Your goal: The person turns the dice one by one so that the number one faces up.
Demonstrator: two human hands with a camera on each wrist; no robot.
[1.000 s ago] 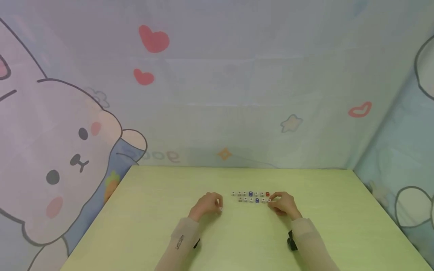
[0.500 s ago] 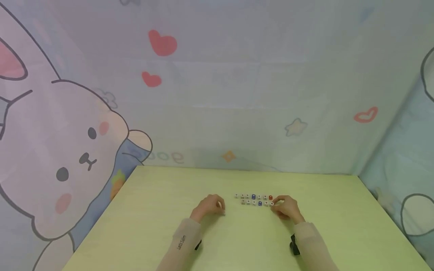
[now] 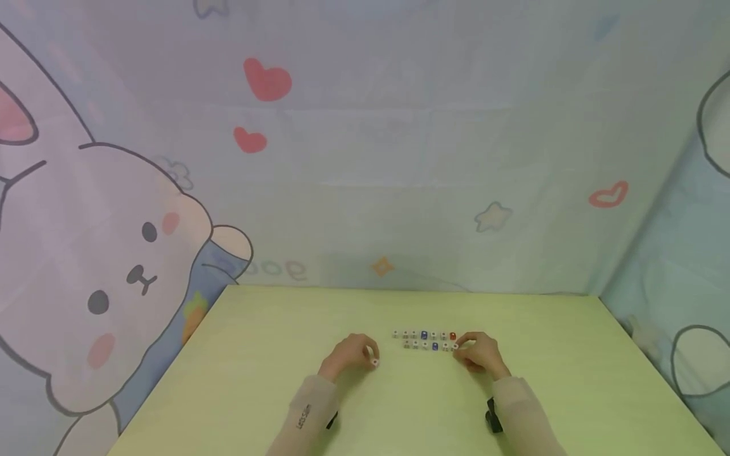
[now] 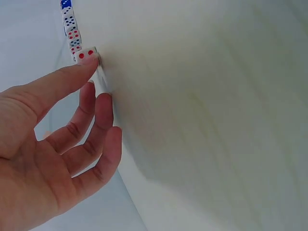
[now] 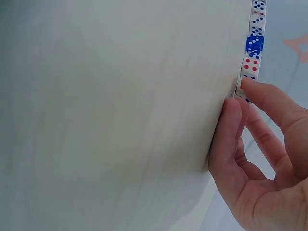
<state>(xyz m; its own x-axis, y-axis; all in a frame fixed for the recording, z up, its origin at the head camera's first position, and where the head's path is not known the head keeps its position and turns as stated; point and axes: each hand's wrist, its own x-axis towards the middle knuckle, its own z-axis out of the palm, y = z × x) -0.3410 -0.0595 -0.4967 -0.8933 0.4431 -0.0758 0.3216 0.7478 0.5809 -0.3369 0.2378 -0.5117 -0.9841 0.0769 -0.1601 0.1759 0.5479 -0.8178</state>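
My left hand (image 3: 352, 352) pinches a white die (image 4: 87, 55) at its fingertips, left of two rows of dice. Two red pips show on its face in the left wrist view. At the right end of the nearer row, my right hand (image 3: 479, 352) pinches the last white die (image 3: 454, 347) between thumb and finger, which partly cover it. A blue die (image 3: 435, 346) sits among white ones in this nearer row. The farther row has another blue die (image 3: 424, 335) and, at its right end, a red die (image 3: 453, 336).
The dice stand on a pale yellow-green table (image 3: 274, 316). Behind it hangs a printed cloth backdrop (image 3: 365, 190) with a cartoon rabbit and hearts. The cloth continues along the right side.
The head view has shifted a little. My left hand has turned the die, which was hidden half a second ago, and sits slightly nearer the person. My right hand keeps to the nearer row's end.
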